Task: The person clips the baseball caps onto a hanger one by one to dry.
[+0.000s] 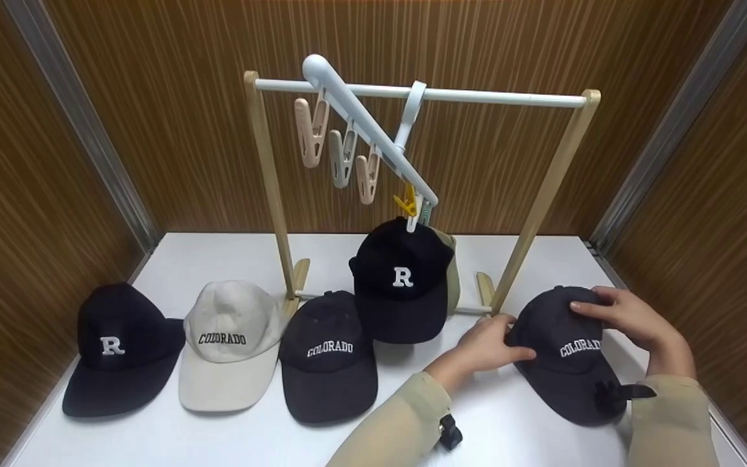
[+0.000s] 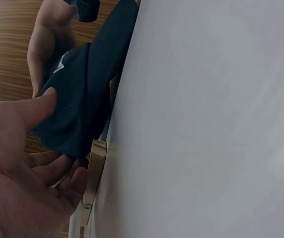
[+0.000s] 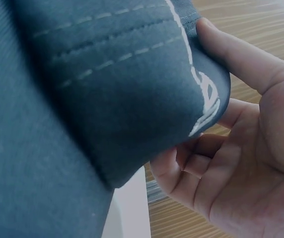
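A dark COLORADO cap (image 1: 552, 337) is between my two hands at the right, its brim pointing toward me. The left hand (image 1: 487, 344) holds its left edge, thumb on the outside and fingers curled beneath, as the left wrist view shows on the cap (image 2: 75, 99). On the other side, the right hand (image 1: 636, 318) grips the crown, thumb on top and fingers bent behind the fabric. Close up in the right wrist view, the cap's stitched brim (image 3: 122, 64) hides part of those fingers. A black strap piece (image 1: 613, 395) from the right wrist overlaps the brim.
A wooden rack (image 1: 555, 162) carries a pale hanger (image 1: 373, 123) with several clothespins (image 1: 342, 155). From it hangs a black R cap (image 1: 403, 279), an olive cap (image 1: 453, 272) behind. Left lie a navy R cap (image 1: 120, 350), a beige cap (image 1: 227, 350) and another dark COLORADO cap (image 1: 328, 357).
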The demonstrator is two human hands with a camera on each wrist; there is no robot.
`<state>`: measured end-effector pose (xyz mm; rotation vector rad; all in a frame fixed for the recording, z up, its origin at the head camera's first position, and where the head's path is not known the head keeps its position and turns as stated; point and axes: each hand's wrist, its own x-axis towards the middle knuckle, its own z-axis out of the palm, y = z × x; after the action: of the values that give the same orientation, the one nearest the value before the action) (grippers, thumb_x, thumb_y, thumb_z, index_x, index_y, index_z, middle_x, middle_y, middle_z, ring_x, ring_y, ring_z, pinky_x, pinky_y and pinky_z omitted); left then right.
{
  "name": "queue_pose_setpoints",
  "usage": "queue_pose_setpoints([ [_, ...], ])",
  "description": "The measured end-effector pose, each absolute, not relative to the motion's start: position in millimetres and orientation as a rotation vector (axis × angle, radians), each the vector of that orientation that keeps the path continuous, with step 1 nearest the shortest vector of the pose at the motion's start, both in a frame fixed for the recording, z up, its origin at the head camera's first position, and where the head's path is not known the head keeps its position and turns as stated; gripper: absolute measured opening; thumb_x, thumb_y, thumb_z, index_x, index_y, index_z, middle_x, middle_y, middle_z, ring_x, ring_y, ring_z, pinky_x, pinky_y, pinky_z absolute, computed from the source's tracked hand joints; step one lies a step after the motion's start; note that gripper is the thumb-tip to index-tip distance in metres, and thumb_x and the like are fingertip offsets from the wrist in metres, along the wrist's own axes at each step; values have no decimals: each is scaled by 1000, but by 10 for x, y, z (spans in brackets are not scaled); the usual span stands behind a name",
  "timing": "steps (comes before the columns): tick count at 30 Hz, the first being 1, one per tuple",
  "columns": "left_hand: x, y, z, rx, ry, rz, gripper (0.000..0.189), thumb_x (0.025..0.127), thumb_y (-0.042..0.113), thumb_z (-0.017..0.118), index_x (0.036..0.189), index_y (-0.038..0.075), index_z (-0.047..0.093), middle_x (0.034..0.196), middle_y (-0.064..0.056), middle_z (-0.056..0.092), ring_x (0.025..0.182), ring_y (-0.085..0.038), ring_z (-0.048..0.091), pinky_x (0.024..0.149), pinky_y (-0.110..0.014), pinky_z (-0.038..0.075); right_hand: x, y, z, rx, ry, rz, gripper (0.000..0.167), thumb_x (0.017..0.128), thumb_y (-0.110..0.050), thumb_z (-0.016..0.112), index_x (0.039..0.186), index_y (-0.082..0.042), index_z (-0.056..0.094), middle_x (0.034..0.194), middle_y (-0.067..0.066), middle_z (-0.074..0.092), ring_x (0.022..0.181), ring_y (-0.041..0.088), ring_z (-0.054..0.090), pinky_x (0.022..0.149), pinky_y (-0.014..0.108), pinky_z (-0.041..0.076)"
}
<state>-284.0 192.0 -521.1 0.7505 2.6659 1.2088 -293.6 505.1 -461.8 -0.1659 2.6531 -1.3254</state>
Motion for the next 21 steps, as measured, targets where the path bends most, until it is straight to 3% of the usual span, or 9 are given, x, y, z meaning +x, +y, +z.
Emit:
queue_pose_setpoints([
  [9,-2848,1921,-5210,719,2654,1296,53,93,38,90,136,12,73,122,3,77,112,-6,69,98,-22,52,-2956,4923,-4615,-229,2633,-1387,37,109,-24,74,125,9,67,102,5,77,93,15,75,85,29,61],
  [21,-2899,1869,-5203,737,2608,1360,39,94,32,90,124,12,75,115,5,76,106,-5,68,96,-22,52,-2976,4779,-4556,-237,2700,-1287,40,108,-30,74,125,5,68,107,10,74,100,18,71,89,29,57],
])
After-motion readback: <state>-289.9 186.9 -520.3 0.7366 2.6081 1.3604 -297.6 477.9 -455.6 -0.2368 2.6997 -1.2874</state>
